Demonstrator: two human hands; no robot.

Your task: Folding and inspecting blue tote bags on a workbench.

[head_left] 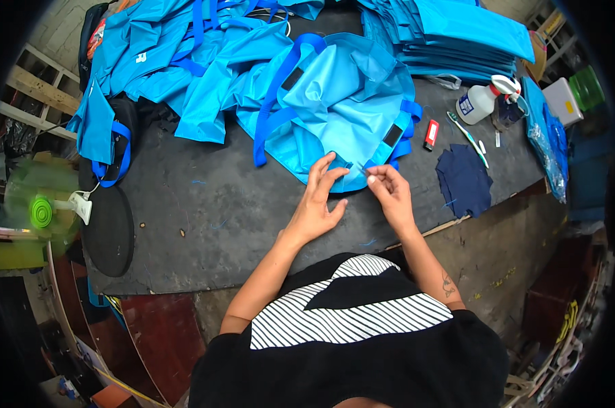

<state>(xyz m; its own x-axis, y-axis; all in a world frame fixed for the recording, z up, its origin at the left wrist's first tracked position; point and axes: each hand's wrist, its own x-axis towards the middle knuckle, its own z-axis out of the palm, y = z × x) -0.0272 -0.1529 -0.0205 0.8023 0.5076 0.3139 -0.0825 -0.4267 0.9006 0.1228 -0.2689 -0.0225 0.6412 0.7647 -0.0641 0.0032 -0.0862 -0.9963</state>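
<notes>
A light-blue fabric bag (351,102) with darker blue straps (273,102) and black patches lies in front of me, its near edge close to both hands. My left hand (315,204) rests its fingertips on that edge, thumb spread away from the fingers. Just to the right, my right hand (392,195) pinches a small dark, thin thing between thumb and fingers at the edge; I cannot make out what it is.
Behind are piled blue bags (164,61) and a folded stack (464,41). At right lie a spray bottle (481,102), a toothbrush (468,139), a red box-shaped item (431,134) and a navy cloth (464,180). A green fan (42,211) stands left of the dark table (185,238).
</notes>
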